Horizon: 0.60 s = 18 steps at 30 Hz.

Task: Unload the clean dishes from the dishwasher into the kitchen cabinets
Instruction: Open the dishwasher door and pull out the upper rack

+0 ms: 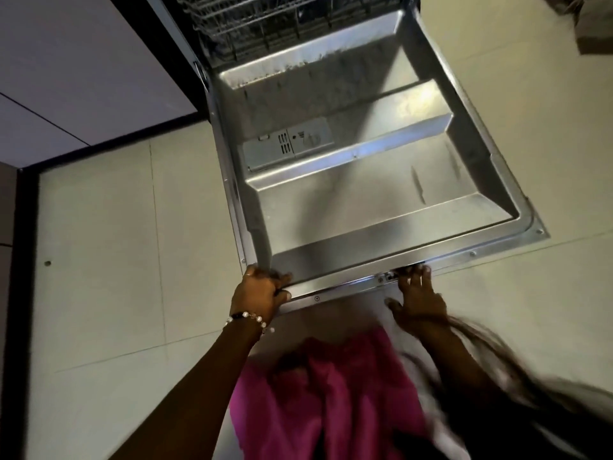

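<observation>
The dishwasher door (pixel 374 214) lies dropped open in front of me, its steel inner face up, with the detergent compartment (pixel 288 147) near its middle. My left hand (pixel 262 290) grips the door's near edge at the left corner, fingers curled over the rim. My right hand (pixel 418 293) holds the same edge further right, by the latch, fingers over the rim and thumb spread below. At the top of the view the lower wire rack (pixel 265 24) sits inside the machine; I cannot make out any dishes in it.
Pale tiled floor (pixel 109 260) spreads left and right of the door. Light cabinet fronts (pixel 66 71) with a dark plinth stand at the left. Pink clothing (pixel 331 400) and loose hair (pixel 530 370) hang below my hands. A brown object (pixel 593 31) lies at the far right.
</observation>
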Tool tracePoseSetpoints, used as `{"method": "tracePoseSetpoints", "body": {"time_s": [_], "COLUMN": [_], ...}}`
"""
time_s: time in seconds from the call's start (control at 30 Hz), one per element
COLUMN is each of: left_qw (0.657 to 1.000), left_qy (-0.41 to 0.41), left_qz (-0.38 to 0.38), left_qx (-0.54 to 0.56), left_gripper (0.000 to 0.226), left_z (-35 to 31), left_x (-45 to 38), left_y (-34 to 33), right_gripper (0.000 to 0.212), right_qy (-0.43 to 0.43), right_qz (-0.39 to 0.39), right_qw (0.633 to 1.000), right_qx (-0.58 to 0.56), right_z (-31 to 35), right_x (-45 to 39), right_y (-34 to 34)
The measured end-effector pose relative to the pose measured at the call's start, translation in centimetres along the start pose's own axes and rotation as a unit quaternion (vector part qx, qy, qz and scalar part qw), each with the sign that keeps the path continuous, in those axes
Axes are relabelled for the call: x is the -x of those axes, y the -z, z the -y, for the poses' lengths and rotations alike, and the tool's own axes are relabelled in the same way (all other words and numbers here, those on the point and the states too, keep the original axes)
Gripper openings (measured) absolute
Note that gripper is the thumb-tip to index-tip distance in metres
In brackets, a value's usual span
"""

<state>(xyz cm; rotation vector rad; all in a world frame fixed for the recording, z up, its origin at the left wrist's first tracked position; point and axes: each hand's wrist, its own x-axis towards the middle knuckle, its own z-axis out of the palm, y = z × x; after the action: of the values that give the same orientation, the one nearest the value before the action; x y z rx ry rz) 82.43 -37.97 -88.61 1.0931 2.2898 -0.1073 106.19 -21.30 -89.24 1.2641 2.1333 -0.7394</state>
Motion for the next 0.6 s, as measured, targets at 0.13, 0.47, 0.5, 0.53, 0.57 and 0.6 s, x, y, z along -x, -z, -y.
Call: {"method": "tracePoseSetpoints", "body": {"time_s": [0.13,0.47,0.5,0.53,0.57,0.6], "left_qw": [0.994,0.978,0.98,0.982,0.983,0.985], "left_qy": [-0.032,-0.047,-0.046,-0.049,-0.052,-0.054], "left_qz": [0.017,0.165,0.164,0.159,0.149,0.142], "left_qx": [-0.104,-0.123,-0.104,-0.093,-0.089,-0.085], "left_gripper": [0.046,0.044,0.044,0.044,0.044,0.043], "left_z": [-0.5,-2.7,-3.1,-3.5,-4.0,-4.5], "left_x": [-0.8,0.8,1.0,1.3,1.5,1.7], "left_y": [-1.2,5.1,6.6,7.9,9.6,11.5], "right_gripper": [0.071,0.055,0.045,0.039,0.039,0.04], "right_qy": [0.002,-0.013,0.002,0.029,0.063,0.091], "right_qz": [0.041,0.023,-0.018,-0.061,-0.097,-0.11], "right_qw": [0.999,0.999,0.998,0.994,0.987,0.981], "right_qx": [0.013,-0.04,-0.058,-0.081,-0.108,-0.131], "right_z": [-0.4,1.4,1.9,2.4,3.0,3.5], "right_x": [-1.7,0.2,0.9,1.5,2.1,2.5], "right_y": [-0.7,2.4,3.6,4.6,6.0,7.4]}}
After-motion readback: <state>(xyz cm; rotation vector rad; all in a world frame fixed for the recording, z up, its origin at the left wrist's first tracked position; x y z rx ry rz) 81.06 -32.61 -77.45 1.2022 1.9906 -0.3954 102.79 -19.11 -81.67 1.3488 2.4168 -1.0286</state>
